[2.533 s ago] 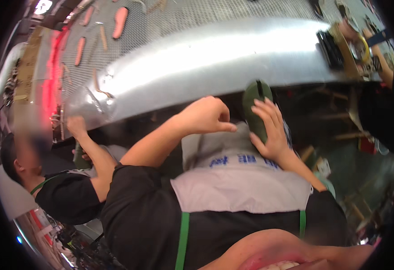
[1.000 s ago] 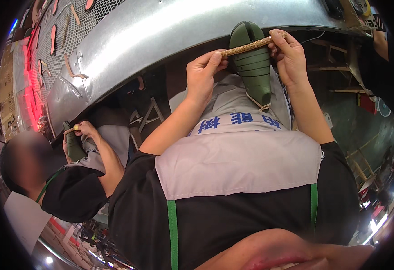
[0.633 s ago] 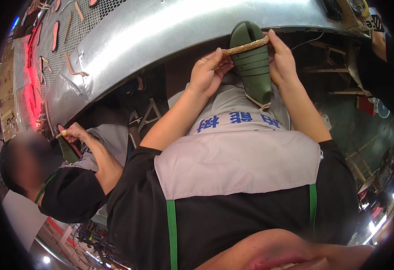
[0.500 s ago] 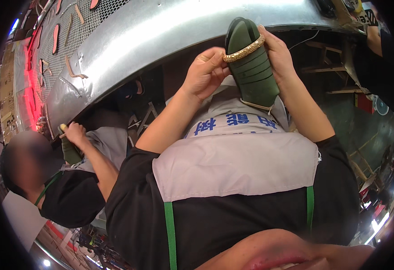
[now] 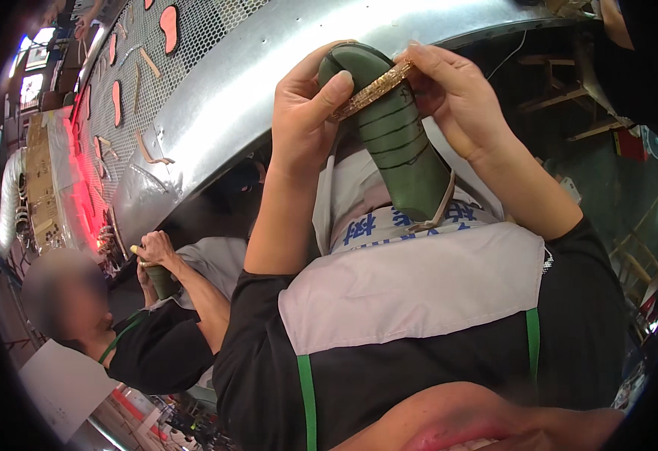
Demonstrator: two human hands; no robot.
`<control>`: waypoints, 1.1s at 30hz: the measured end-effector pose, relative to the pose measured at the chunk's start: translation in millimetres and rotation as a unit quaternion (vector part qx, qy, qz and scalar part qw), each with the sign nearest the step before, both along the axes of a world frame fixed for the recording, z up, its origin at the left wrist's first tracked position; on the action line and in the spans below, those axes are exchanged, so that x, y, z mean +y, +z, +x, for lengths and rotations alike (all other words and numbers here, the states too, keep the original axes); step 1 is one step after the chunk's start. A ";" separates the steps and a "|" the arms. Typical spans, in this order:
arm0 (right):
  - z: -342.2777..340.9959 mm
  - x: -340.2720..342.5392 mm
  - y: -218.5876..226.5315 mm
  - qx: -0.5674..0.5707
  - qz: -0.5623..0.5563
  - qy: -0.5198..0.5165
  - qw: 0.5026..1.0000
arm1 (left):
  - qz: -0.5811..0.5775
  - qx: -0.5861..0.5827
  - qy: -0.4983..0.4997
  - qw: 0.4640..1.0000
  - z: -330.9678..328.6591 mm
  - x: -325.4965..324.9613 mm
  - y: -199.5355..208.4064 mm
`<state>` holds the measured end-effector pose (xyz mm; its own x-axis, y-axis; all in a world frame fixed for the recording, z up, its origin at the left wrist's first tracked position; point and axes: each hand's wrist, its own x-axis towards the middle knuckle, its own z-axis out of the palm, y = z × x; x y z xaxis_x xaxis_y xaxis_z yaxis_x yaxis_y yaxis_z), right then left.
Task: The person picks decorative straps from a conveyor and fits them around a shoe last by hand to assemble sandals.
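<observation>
In front of my apron I have a green shoe last (image 5: 400, 161), its rounded toe pointing away from me and its narrower end near my lap. Dark lines cross its upper face. A glittery gold strap (image 5: 375, 90) runs across it close to the toe. My left hand (image 5: 302, 113) is wrapped round the toe side, the thumb pressing by the strap's left end. At the strap's right end, my right hand (image 5: 460, 101) pinches it between thumb and fingers. A thin beige strip (image 5: 446, 199) hangs round the near end of the last. The last's underside is hidden.
Beyond my hands runs a metal table edge (image 5: 220, 105) beside a mesh surface (image 5: 201, 37) carrying pink insoles (image 5: 117, 103) and loose strips. To my left a person (image 5: 156, 331) handles another green last (image 5: 162, 282). Wooden stools (image 5: 558, 98) stand at the right.
The last has tilted, its toe leaning further left. My left hand has moved from the strap's end to wrap round the toe. My right hand has shifted onto the strap's right end.
</observation>
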<state>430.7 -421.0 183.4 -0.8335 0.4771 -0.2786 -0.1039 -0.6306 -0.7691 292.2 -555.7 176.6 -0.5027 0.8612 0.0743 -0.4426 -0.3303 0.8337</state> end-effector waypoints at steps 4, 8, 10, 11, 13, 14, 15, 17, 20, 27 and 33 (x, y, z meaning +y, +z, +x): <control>6.1 3.0 1.2 0.023 0.114 -0.032 0.993 | 0.002 -0.026 -0.018 1.000 -1.3 2.3 -2.1; 12.3 -11.0 -0.9 0.020 0.124 -0.057 0.990 | 0.021 -0.041 -0.023 0.999 -1.1 0.5 -10.3; 14.0 -13.7 -2.3 0.035 0.150 -0.083 0.985 | 0.031 -0.050 -0.034 0.998 -1.3 0.5 -13.8; 14.1 -12.1 -4.1 0.035 0.149 -0.082 0.985 | 0.030 -0.050 -0.032 0.998 -1.6 1.2 -14.3; 12.8 -4.3 -8.9 0.043 0.146 -0.051 0.987 | 0.024 -0.055 -0.036 0.998 -2.1 4.1 -13.7; 6.7 3.8 -14.9 0.043 0.144 -0.051 0.987 | 0.022 -0.055 -0.035 0.998 -2.0 4.6 -13.6; -1.1 11.3 -20.3 0.036 0.066 0.028 0.997 | 0.026 -0.053 -0.028 0.998 -0.9 4.4 -14.1; -13.3 10.2 -21.3 0.069 -0.102 0.139 0.983 | 0.027 -0.052 -0.023 0.998 0.6 5.9 -8.7; -16.5 14.8 -69.9 0.148 -0.328 0.421 0.832 | 0.027 -0.019 -0.048 0.998 14.8 12.8 10.7; 12.3 3.7 -33.8 0.050 -0.090 0.130 0.986 | -0.169 0.274 -0.099 0.941 -60.0 45.0 -7.3; 24.5 1.3 -45.4 0.118 -0.060 0.062 0.989 | -0.328 0.698 0.341 0.537 -262.5 129.0 -12.5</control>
<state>455.1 -419.7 138.0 -0.9319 0.3429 -0.1185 -0.1876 -0.7349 -0.6517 29.7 -426.7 164.1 -0.5660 0.5834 0.5825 0.8035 0.5486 0.2314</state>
